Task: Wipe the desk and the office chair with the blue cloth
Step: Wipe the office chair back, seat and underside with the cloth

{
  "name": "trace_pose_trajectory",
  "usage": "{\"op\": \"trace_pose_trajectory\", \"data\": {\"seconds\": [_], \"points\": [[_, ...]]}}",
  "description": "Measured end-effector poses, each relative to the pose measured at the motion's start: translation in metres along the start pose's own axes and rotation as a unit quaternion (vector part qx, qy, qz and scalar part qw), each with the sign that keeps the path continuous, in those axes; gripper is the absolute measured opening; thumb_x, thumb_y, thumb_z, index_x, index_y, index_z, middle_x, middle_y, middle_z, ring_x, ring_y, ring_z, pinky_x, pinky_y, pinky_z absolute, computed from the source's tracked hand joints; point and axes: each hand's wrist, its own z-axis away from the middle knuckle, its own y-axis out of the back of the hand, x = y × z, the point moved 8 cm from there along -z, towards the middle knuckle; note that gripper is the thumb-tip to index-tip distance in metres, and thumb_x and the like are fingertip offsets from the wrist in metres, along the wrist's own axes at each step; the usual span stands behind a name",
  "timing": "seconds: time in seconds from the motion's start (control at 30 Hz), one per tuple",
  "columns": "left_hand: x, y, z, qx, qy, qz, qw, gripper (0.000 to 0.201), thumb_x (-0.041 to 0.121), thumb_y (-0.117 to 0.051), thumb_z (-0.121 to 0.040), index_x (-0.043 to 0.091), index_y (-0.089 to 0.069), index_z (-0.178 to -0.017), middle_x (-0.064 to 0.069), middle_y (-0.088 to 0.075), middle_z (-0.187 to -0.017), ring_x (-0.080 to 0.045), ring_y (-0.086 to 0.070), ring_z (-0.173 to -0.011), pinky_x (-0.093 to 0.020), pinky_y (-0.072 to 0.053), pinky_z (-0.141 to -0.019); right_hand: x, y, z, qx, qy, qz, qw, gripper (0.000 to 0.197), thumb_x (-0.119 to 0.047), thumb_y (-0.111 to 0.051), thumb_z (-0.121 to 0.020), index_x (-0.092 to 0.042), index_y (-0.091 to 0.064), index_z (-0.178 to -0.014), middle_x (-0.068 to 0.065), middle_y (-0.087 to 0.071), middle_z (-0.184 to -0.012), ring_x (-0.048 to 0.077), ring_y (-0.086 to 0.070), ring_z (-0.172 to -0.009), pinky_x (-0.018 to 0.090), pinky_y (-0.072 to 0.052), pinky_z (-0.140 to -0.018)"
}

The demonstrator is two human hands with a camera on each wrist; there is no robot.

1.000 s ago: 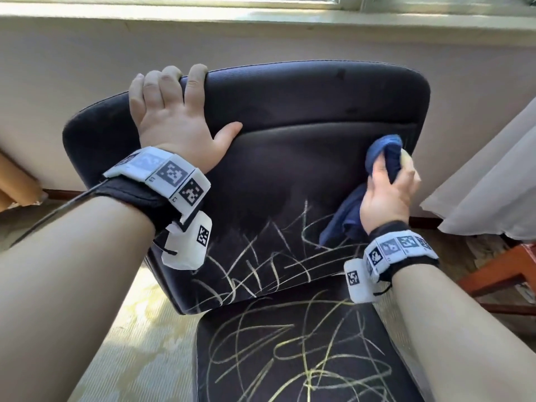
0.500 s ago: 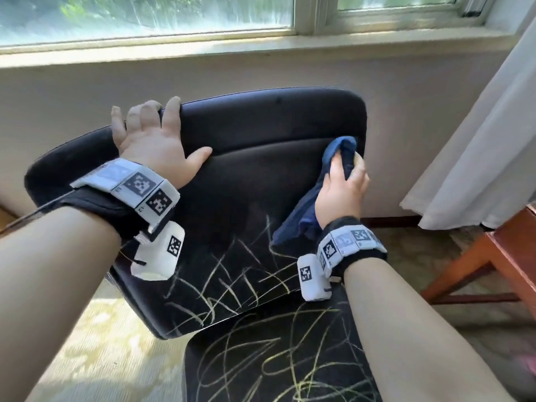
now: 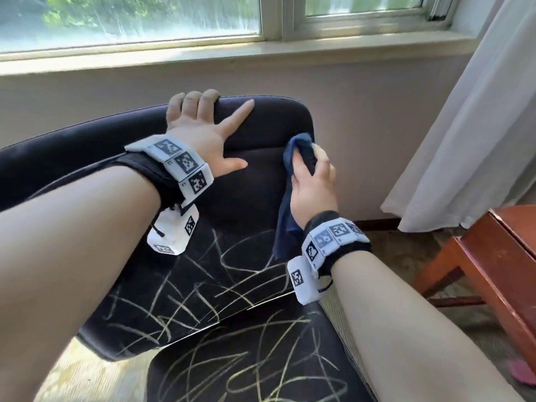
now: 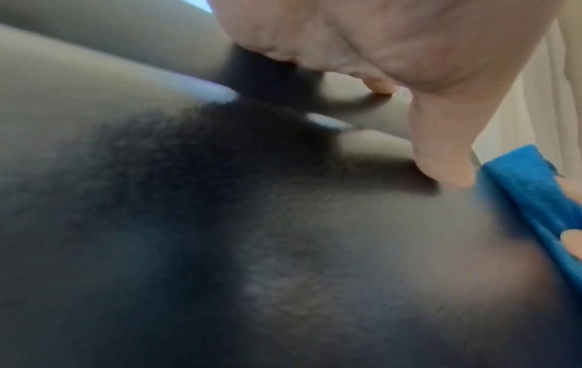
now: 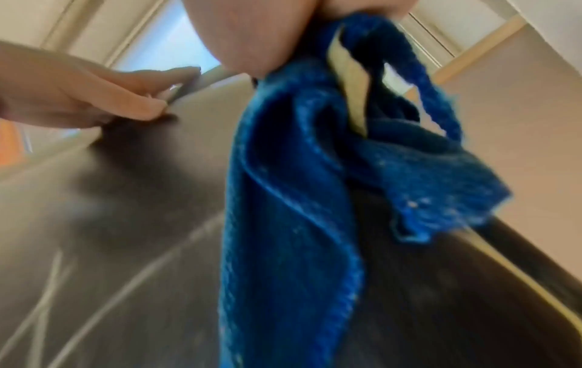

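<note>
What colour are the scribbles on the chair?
Pale yellow scribbles on the black office chair, clearest in the head view.

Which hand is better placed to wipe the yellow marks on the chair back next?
The right hand: it already grips the blue cloth, just above the yellow marks. The left hand is busy holding the top of the chair back.
</note>
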Motion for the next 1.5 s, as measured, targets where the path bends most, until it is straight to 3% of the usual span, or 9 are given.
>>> {"op": "trace_pose_trajectory", "data": {"seconds": [0.27, 0.37, 0.53, 0.77, 0.93, 1.13, 1.23, 1.3, 1.5], "points": [[0.002, -0.008, 0.0, 0.006, -0.01, -0.027, 1.0, 0.107, 0.083, -0.053, -0.061, 0.05, 0.01, -0.142, -0.016, -0.003, -0.146, -0.036, -0.004, -0.135, -0.049, 0.0, -0.112, 0.038, -0.036, 0.052, -0.031, -0.079, -0.012, 0.996, 0.036, -0.004, -0.047, -0.093, -0.005, -0.051, -0.128, 0.022, -0.036, -0.137, 0.035, -0.035, -0.121, 0.041, -0.033, -0.104], [0.003, -0.007, 0.001, 0.012, -0.006, -0.008, 1.0, 0.107, 0.08, -0.056, -0.06, 0.05, 0.007, -0.142, -0.015, -0.004, -0.146, -0.035, -0.003, -0.135, -0.048, 0.002, -0.113, 0.015, -0.017, 0.031, 0.048, -0.019, -0.04, 0.998, 0.033, 0.001, -0.051, -0.084, 0.002, -0.06, -0.116, 0.03, -0.047, -0.123, 0.044, -0.047, -0.107, 0.044, -0.04, -0.094], [0.004, -0.006, 0.002, 0.019, -0.006, 0.01, 1.0, 0.107, 0.077, -0.059, -0.06, 0.05, 0.003, -0.143, -0.016, -0.005, -0.147, -0.036, -0.003, -0.136, -0.048, 0.004, -0.113, 0.004, -0.012, 0.009, 0.107, -0.023, -0.034, 0.993, 0.037, -0.001, -0.049, -0.082, -0.007, -0.063, -0.115, 0.024, -0.053, -0.117, 0.043, -0.052, -0.101, 0.046, -0.046, -0.085], [0.002, -0.007, 0.001, 0.024, 0.005, 0.015, 1.0, 0.106, 0.077, -0.059, -0.061, 0.051, 0.003, -0.142, -0.016, -0.006, -0.147, -0.036, -0.003, -0.136, -0.047, 0.004, -0.113, 0.035, -0.019, 0.061, 0.017, -0.029, -0.006, 0.999, 0.041, -0.003, -0.047, -0.074, -0.01, -0.067, -0.109, 0.023, -0.056, -0.106, 0.043, -0.053, -0.088, 0.049, -0.053, -0.071], [0.003, -0.005, 0.004, 0.028, 0.009, 0.025, 0.999, 0.105, 0.075, -0.061, -0.061, 0.051, 0.0, -0.142, -0.015, -0.006, -0.148, -0.035, -0.003, -0.137, -0.046, 0.005, -0.113, 0.0, 0.02, 0.005, 0.118, 0.02, -0.013, 0.993, 0.04, -0.006, -0.043, -0.082, -0.009, -0.064, -0.116, 0.024, -0.054, -0.116, 0.044, -0.051, -0.097, 0.043, -0.046, -0.083], [0.003, -0.005, 0.003, 0.027, 0.01, 0.03, 0.999, 0.104, 0.073, -0.063, -0.062, 0.05, -0.001, -0.143, -0.016, -0.007, -0.149, -0.036, -0.004, -0.137, -0.046, 0.005, -0.113, 0.021, -0.014, 0.033, -0.014, -0.025, 0.047, 0.999, 0.044, -0.001, -0.046, -0.08, -0.017, -0.061, -0.119, 0.018, -0.05, -0.118, 0.038, -0.047, -0.097, 0.043, -0.05, -0.074], [0.001, -0.008, 0.001, 0.028, 0.018, 0.019, 0.999, 0.105, 0.075, -0.061, -0.062, 0.05, 0.0, -0.143, -0.017, -0.007, -0.148, -0.037, -0.004, -0.137, -0.047, 0.004, -0.114, 0.05, -0.035, 0.077, -0.168, -0.084, 0.06, 0.98, 0.046, -0.005, -0.043, -0.09, -0.025, -0.051, -0.13, 0.01, -0.037, -0.133, 0.029, -0.036, -0.116, 0.039, -0.045, -0.088], [0.001, -0.008, 0.002, 0.031, 0.019, 0.017, 0.999, 0.104, 0.076, -0.061, -0.061, 0.05, 0.0, -0.143, -0.016, -0.008, -0.147, -0.036, -0.005, -0.136, -0.047, 0.004, -0.114, 0.055, -0.032, 0.082, -0.199, -0.087, 0.064, 0.974, 0.043, -0.009, -0.042, -0.093, -0.023, -0.048, -0.133, 0.01, -0.035, -0.135, 0.027, -0.034, -0.12, 0.038, -0.044, -0.093], [0.0, -0.008, 0.005, 0.039, 0.015, 0.029, 0.999, 0.104, 0.074, -0.062, -0.061, 0.049, -0.003, -0.143, -0.017, -0.009, -0.147, -0.037, -0.005, -0.137, -0.047, 0.006, -0.113, 0.007, 0.007, 0.017, 0.019, 0.014, 0.001, 1.0, 0.043, -0.004, -0.046, -0.086, -0.013, -0.057, -0.126, 0.022, -0.046, -0.127, 0.042, -0.046, -0.108, 0.044, -0.043, -0.089]]}}
